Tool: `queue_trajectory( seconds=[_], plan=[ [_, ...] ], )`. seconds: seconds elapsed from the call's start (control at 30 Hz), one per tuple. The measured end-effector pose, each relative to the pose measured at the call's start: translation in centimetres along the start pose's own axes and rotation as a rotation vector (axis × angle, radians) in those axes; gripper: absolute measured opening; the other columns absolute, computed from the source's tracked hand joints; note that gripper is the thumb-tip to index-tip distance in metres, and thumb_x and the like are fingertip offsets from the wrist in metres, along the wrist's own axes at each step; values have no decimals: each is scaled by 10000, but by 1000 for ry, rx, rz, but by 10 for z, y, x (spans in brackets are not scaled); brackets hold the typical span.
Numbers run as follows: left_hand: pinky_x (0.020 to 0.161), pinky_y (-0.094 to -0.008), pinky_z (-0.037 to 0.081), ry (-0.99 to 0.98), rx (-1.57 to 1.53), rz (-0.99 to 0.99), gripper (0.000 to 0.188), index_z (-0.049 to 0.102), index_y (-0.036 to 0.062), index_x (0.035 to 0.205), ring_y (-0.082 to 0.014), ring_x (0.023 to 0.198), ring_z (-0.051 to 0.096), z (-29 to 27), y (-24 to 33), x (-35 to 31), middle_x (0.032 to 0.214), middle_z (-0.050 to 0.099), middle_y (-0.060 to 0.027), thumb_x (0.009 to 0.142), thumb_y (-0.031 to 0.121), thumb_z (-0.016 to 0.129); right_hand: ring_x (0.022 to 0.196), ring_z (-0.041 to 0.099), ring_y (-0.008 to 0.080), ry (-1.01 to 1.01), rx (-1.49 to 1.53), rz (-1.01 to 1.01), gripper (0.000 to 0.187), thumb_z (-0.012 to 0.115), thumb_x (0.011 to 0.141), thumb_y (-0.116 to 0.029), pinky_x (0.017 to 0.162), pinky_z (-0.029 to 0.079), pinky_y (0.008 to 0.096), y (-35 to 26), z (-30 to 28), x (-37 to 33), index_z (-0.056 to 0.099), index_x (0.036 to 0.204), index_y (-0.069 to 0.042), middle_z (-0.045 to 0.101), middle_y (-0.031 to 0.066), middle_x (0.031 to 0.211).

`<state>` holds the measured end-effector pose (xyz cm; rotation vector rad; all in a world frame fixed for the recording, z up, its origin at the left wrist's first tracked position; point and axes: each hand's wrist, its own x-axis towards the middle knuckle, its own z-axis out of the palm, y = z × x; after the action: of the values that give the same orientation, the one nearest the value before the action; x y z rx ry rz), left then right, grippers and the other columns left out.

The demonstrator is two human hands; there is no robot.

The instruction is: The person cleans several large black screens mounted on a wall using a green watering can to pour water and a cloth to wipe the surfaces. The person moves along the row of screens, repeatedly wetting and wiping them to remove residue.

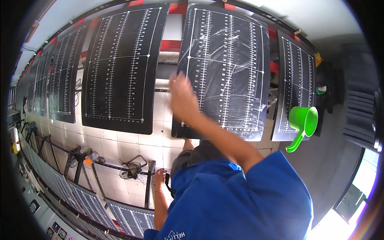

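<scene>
The streaked black board [222, 90] is lying ahead of the person, between a plain black board [120, 74] on the left and a third black board [298, 96] on the right. White grid lines and scales are running along all three, and pale smears are covering much of the streaked board, making parts of its markings hard to read.

The right hand [185, 98] is appearing over the left edge of the streaked board, fingers pointing toward the far end. Motion blur is softening its outline; whether it is touching the surface, spreading wide, or gripping anything cannot be told. The right forearm [226, 140] is crossing the near edge and hiding part of the lower scale.

The left hand [160, 179] is hanging beside the left hip, near a dark metal post [149, 184] and apart from the boards. Its fingers are bending loosely; the palm is not showing clearly, so whether it is holding anything cannot be told.

A green dipper [298, 116] is overlapping the near end of the third board, its handle pointing toward the person. The view is not revealing what is supporting it.

The blue shirt [236, 200] is blocking the lower centre. At lower left, further boards [132, 216] are running partly behind the left arm, and the dark fisheye rim is cutting off the scene's outer edges
</scene>
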<state>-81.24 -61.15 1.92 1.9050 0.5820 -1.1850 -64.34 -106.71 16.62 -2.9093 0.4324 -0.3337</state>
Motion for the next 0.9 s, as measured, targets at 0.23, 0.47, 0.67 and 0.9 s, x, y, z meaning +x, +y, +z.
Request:
queue_trajectory(
  seconds=[0.23,0.47,0.67,0.9],
  plan=[
    [559,-279,521,-65,-139,-36,312,621,15,1154,-205,720,667,-2,18,8,926,688,-107,978,262,546,1507,165,412,-584,-280,458,834,527,979,-374,1240,145,518,126,-84,-163,64,1590,-47,178,170,1646],
    [858,-300,491,-415,58,550,220,604,20,979,-153,878,628,27,307,-124,909,662,-70,1045,169,457,1510,138,424,89,-214,653,815,398,997,-595,1232,89,538,178,-29,6,284,1538,4,226,242,1611],
    [662,-390,444,-1647,-262,1300,204,590,48,914,-284,743,572,171,480,-304,841,594,-80,891,198,727,1470,292,367,-280,201,216,671,626,928,-392,1204,214,519,42,-85,-143,445,1467,-38,421,119,1527],
    [719,-401,448,-2108,-345,1612,209,591,52,931,-291,788,579,272,492,-391,881,601,-85,882,215,712,1421,297,514,180,-257,566,650,495,1032,-316,1181,271,551,234,-62,-165,267,1541,17,330,296,1541]
  ],
)
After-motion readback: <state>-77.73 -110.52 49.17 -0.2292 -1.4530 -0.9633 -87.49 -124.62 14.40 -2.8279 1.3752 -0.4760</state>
